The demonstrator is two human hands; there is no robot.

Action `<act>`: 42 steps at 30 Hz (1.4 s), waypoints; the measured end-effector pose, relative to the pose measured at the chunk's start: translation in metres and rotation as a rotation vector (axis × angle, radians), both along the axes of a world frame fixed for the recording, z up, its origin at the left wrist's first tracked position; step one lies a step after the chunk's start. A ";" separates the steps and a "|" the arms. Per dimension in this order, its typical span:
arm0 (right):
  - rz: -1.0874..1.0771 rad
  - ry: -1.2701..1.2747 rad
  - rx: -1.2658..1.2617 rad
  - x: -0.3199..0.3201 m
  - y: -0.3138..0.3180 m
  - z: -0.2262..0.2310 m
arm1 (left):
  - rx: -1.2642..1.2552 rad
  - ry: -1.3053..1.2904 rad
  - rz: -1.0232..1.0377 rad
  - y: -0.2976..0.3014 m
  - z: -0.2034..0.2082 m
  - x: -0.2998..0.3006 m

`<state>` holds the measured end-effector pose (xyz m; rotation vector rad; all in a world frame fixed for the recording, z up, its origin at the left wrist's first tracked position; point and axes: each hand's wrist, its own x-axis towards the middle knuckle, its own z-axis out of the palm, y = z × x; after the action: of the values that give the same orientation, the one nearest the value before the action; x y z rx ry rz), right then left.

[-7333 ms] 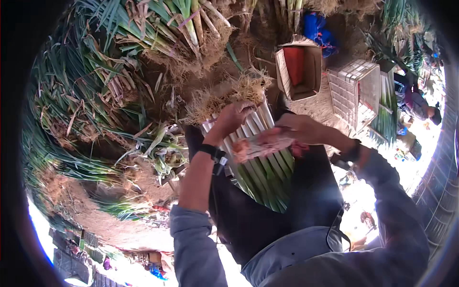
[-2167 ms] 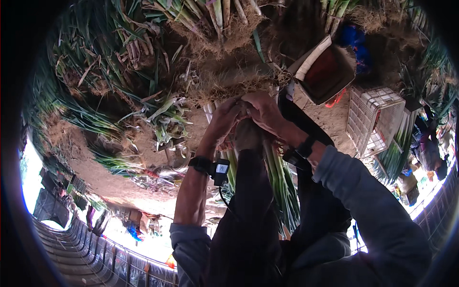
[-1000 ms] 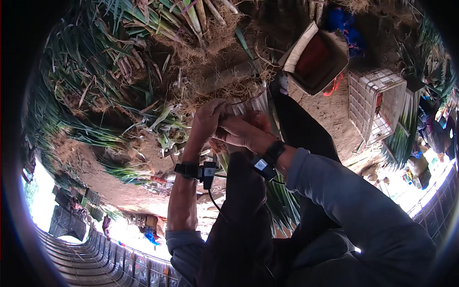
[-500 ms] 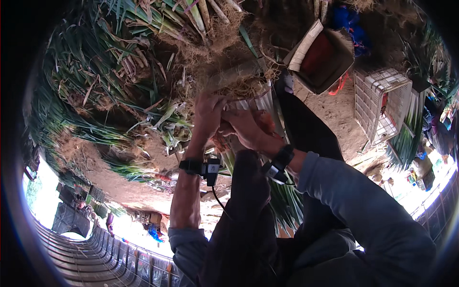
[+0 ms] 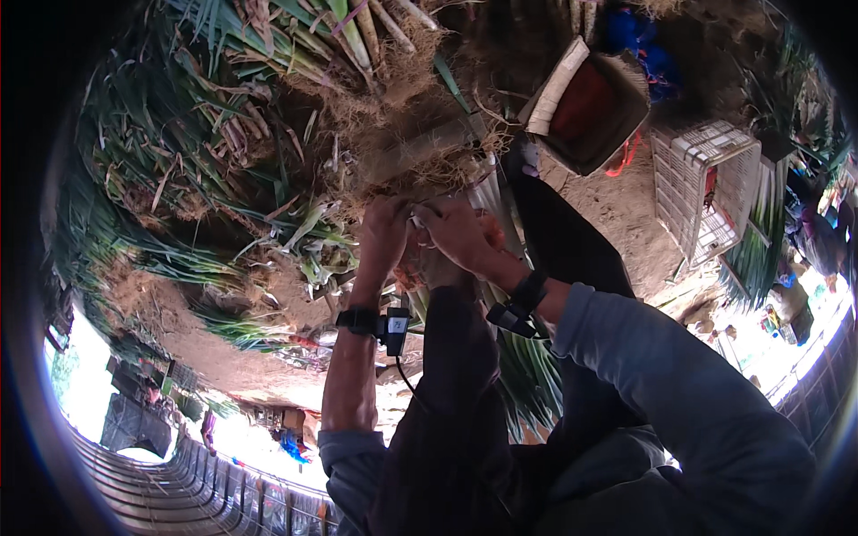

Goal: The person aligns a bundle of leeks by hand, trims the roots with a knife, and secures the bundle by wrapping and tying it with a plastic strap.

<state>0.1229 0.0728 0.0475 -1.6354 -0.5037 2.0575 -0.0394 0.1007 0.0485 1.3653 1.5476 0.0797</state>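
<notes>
— On the person's lap, what lies there?
— A bundle of leeks (image 5: 500,295), rooty ends toward the leek heap (image 5: 268,152).
— And the hands?
— The left hand (image 5: 384,237) and right hand (image 5: 460,234) are both closed around the bundle's white stalks, touching each other.
— Beside the bundle?
— A cardboard box (image 5: 585,103), then a white crate (image 5: 706,192) beyond.

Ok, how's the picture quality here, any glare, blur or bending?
Head view: blown-out glare along the lower rim; strong fisheye bending, black corners; both hands, left hand and right hand, sit shaded on the bundle of long green-and-white leek stalks, reasonably sharp.
</notes>
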 end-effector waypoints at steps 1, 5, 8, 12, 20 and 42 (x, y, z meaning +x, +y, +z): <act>-0.005 -0.026 0.007 0.006 -0.002 -0.007 | 0.058 0.024 -0.043 0.000 0.001 0.008; 0.087 -0.416 0.503 0.007 0.001 -0.007 | 0.045 -0.047 0.042 -0.001 0.010 0.014; 0.244 -0.554 0.690 0.013 0.008 0.008 | 0.108 0.002 -0.032 0.004 0.013 0.014; 0.400 -0.549 0.708 0.023 0.015 0.022 | -0.036 -0.151 0.080 -0.006 0.007 0.004; 0.578 -0.354 0.709 0.026 0.020 0.018 | 0.094 -0.135 -0.118 -0.027 -0.017 -0.033; -0.152 -0.859 -0.123 0.110 0.017 -0.120 | -0.218 -0.202 0.693 -0.024 0.030 -0.068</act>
<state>0.2328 0.0899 -0.0727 -2.5136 -0.4971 1.2149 -0.1077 0.0766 0.0781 0.5872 1.7307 0.4467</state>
